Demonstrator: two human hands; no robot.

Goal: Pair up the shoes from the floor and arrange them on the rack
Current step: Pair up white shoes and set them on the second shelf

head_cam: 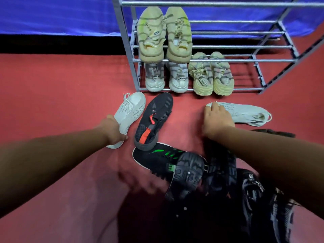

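Two pale grey knit sneakers lie on the red floor in front of the metal rack (pixel 206 60). My left hand (pixel 113 131) grips the heel end of the left one (pixel 130 111). My right hand (pixel 216 119) rests on the toe end of the right one (pixel 245 114), fingers curled over it. The rack holds a yellow-green pair (pixel 164 34) on an upper shelf. On its bottom shelf stand a whitish pair (pixel 166 78) and a beige pair (pixel 211 77).
Between my hands lies a black shoe with orange marks (pixel 153 120). Nearer me is a black shoe with green stripes (pixel 157 160) and a heap of several dark shoes (pixel 219 181). A blue cloth (pixel 61 13) hangs behind. The right parts of the rack's shelves hold no shoes.
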